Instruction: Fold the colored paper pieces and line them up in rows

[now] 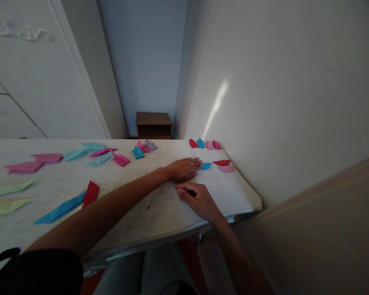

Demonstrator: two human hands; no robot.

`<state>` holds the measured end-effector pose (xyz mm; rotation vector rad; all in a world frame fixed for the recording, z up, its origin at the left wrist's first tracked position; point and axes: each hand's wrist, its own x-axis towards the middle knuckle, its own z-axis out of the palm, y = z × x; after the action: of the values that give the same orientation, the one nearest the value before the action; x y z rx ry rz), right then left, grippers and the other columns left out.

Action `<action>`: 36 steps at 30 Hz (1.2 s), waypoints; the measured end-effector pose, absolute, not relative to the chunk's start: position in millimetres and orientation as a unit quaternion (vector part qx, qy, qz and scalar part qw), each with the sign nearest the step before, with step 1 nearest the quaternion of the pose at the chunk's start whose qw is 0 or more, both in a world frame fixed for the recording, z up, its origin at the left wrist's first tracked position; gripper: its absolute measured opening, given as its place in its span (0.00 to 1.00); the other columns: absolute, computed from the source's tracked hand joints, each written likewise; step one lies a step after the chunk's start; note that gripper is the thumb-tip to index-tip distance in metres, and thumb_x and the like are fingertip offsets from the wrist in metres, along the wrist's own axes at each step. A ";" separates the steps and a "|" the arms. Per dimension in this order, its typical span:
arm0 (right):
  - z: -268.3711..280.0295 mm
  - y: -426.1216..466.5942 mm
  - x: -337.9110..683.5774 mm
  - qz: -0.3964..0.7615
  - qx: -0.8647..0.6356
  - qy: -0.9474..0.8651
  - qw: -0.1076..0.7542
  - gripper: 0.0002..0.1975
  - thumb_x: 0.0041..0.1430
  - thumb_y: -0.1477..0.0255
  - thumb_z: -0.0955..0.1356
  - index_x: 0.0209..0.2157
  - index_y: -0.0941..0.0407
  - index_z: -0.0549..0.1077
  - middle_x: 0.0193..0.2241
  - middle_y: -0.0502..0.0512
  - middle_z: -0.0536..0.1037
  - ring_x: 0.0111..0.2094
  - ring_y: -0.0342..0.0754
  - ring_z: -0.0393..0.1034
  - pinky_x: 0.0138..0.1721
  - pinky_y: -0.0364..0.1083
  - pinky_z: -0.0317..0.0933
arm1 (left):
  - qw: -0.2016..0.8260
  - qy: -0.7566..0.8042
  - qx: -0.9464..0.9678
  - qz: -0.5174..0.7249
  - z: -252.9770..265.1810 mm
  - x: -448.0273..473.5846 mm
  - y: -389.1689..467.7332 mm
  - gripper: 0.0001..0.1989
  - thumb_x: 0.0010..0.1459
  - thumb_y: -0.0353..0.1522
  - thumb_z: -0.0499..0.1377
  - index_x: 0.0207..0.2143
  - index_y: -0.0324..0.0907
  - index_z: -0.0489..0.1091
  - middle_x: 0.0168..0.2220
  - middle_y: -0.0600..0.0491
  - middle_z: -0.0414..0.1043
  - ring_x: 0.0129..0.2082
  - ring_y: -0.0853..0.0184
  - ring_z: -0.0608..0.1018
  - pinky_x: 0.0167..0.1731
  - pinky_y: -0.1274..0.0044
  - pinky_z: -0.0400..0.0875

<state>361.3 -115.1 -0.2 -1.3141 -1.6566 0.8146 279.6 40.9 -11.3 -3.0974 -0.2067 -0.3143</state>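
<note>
My left hand lies stretched flat over the white table, palm down, a ring on one finger. Its fingertips touch or partly cover a blue folded paper piece. Just beside them are a red folded paper and a pink folded paper. Closer to the table's front edge, my right hand is curled with thumb and forefinger pressed together. Whatever those fingertips hold, if anything, is too small to make out.
Small red, blue and pink origami pieces stand at the far right. Several folded papers, including a long blue one and a red one, spread across the left. A wall borders the table's right side.
</note>
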 end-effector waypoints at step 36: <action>2.2 -116.6 362.8 0.314 -0.516 -0.680 0.415 0.11 0.62 0.70 0.65 0.39 0.57 0.79 0.27 0.50 0.78 0.28 0.43 0.69 0.31 0.40 0.60 | -0.052 -0.150 -0.975 -0.155 1.6 259.2 56.9 0.18 0.64 0.39 0.52 0.50 0.37 0.69 0.50 0.44 0.73 0.51 0.60 0.73 0.53 0.69 0.65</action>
<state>362.8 -116.6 2.2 -1.2969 -1.7095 0.7878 259.2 56.9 1.6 -3.1702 -0.4877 -0.5024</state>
